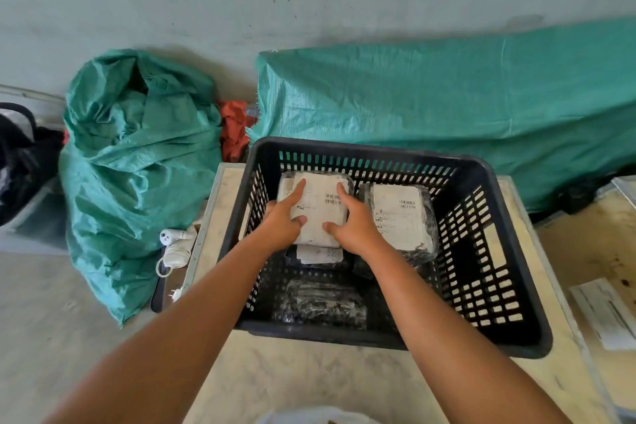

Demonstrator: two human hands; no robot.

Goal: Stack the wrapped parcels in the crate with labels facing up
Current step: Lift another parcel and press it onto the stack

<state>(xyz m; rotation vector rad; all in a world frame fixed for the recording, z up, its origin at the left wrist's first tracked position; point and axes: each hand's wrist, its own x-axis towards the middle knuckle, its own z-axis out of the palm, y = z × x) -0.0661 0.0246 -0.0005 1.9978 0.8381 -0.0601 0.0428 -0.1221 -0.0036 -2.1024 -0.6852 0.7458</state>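
Note:
A black slotted plastic crate (509,251) stands on a pale table. Inside, at the back left, a plastic-wrapped parcel (318,206) lies label up on top of another labelled parcel (320,255). My left hand (284,222) and my right hand (356,225) both rest on that top parcel, fingers spread over its label, thumbs at its near edge. Beside it on the right sits a second stack whose top parcel (401,218) shows its white label with a barcode. A dark wrapped parcel (323,305) lies at the crate's front with no label showing.
Two large green woven sacks lie behind: one (137,162) at left on the floor, one (447,103) along the wall. A white corded device (175,244) lies left of the table. A paper slip (609,313) rests on a second table at right.

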